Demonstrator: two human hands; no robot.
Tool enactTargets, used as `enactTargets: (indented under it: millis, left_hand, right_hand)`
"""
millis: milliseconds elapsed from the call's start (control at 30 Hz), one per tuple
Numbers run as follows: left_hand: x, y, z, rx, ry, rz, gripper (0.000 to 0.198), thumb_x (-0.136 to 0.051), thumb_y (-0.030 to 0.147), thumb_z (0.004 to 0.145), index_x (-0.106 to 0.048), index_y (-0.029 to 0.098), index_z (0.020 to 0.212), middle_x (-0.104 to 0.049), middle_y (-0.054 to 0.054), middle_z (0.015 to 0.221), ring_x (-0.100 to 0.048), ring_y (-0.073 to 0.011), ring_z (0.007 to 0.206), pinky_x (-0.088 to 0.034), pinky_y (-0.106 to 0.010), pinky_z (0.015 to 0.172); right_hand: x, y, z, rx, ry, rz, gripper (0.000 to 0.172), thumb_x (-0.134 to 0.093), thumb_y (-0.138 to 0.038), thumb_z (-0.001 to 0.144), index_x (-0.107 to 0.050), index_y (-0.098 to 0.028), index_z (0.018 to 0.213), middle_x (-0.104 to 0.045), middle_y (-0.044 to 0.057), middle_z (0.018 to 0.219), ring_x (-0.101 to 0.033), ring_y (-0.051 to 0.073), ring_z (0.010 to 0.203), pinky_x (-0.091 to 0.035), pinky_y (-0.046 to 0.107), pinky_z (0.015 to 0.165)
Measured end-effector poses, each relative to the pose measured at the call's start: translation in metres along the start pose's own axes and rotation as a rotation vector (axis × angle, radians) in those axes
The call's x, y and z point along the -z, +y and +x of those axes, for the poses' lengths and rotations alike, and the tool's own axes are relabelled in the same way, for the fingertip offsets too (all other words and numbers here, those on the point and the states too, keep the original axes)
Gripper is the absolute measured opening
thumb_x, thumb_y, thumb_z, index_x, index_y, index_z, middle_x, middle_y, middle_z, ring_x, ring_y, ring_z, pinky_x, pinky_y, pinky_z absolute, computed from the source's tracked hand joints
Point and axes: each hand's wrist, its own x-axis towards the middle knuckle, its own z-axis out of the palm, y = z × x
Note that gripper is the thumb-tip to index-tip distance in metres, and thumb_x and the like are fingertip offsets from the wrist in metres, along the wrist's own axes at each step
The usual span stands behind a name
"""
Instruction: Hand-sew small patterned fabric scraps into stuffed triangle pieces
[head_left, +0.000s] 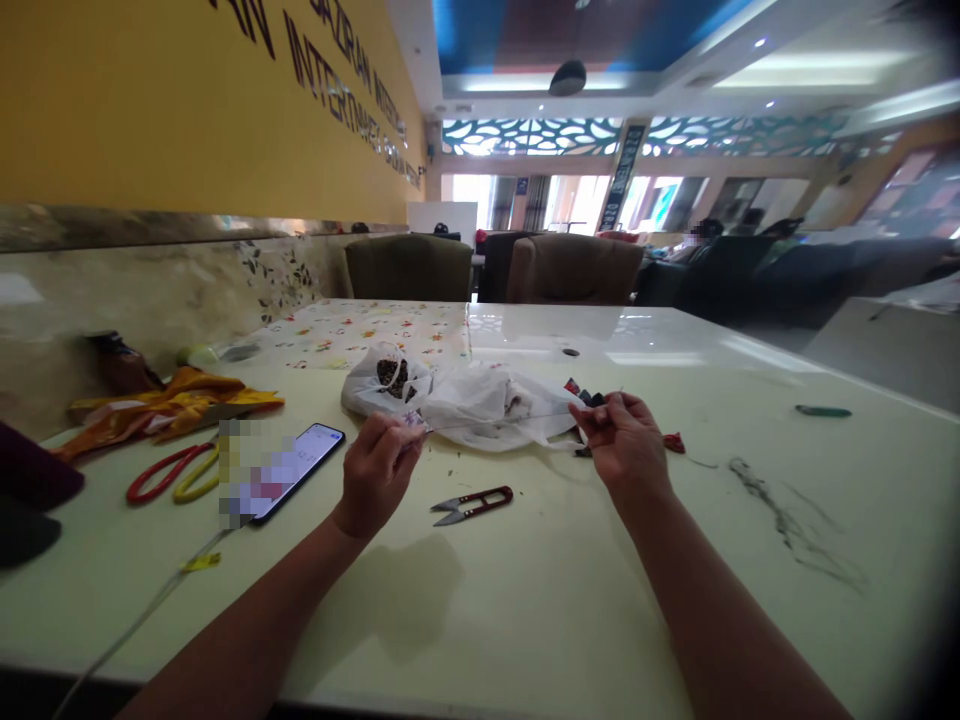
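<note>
My left hand [381,468] is closed around a small piece of white cloth with a purple pattern [415,421]. A thin pale thread [502,414] appears to run from the cloth toward my right hand [624,440], whose fingertips are pinched together on its far end. Whether a needle is also in that pinch is too small to make out. Behind both hands lie white plastic bags [480,405], one with dark brown grains [395,377] inside. Thread snips [474,504] with a dark red handle rest on the table between my forearms, blades pointing left.
On the left lie a lit phone [300,465] with a cable, red and yellow scissors handles [171,473], and orange cloth [180,405]. Tangled dark threads [780,520] and a small green tool [823,411] are at the right. Chairs [577,270] stand beyond the table.
</note>
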Motion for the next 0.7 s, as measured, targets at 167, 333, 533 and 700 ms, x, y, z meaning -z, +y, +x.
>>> enactTargets:
  millis: [167, 333, 533, 700]
  left_hand:
    - [0.0018, -0.0011, -0.0004, -0.022, -0.009, 0.014, 0.019, -0.066, 0.006, 0.084, -0.064, 0.021, 0.096, -0.054, 0.000, 0.084, -0.059, -0.0114, 0.078, -0.053, -0.023, 0.075]
    - [0.0033, -0.0006, -0.0004, -0.017, -0.020, 0.030, 0.018, -0.065, 0.008, 0.085, -0.063, 0.021, 0.097, -0.055, 0.000, 0.084, -0.060, -0.0124, 0.079, -0.053, -0.024, 0.077]
    - [0.0037, 0.0005, 0.0003, -0.010, -0.018, 0.022, 0.015, -0.065, 0.011, 0.086, -0.063, 0.021, 0.096, -0.057, -0.001, 0.083, -0.061, -0.0135, 0.080, -0.053, -0.025, 0.077]
    - [0.0037, 0.0001, -0.0008, 0.022, -0.057, 0.031, 0.024, -0.065, 0.012, 0.087, -0.063, 0.021, 0.109, -0.061, -0.003, 0.089, -0.062, -0.0141, 0.082, -0.053, -0.026, 0.080]
  right_hand:
    - [0.0051, 0.0012, 0.0043, 0.034, 0.023, -0.052, 0.017, -0.071, -0.020, 0.080, -0.054, -0.019, 0.077, -0.048, -0.011, 0.049, -0.054, 0.006, 0.048, -0.064, 0.035, 0.072]
    - [0.0085, 0.0019, 0.0070, 0.056, 0.041, -0.068, 0.019, -0.073, -0.023, 0.078, -0.055, -0.019, 0.075, -0.048, -0.011, 0.051, -0.052, 0.004, 0.048, -0.064, 0.032, 0.068]
    - [0.0083, 0.0012, 0.0070, 0.056, 0.059, -0.101, 0.023, -0.076, -0.025, 0.076, -0.054, -0.019, 0.075, -0.048, -0.011, 0.053, -0.050, 0.004, 0.046, -0.064, 0.029, 0.064]
    - [0.0064, 0.0008, 0.0044, 0.038, 0.059, -0.128, 0.022, -0.074, -0.026, 0.077, -0.054, -0.019, 0.075, -0.048, -0.011, 0.050, -0.051, 0.004, 0.046, -0.063, 0.030, 0.066]
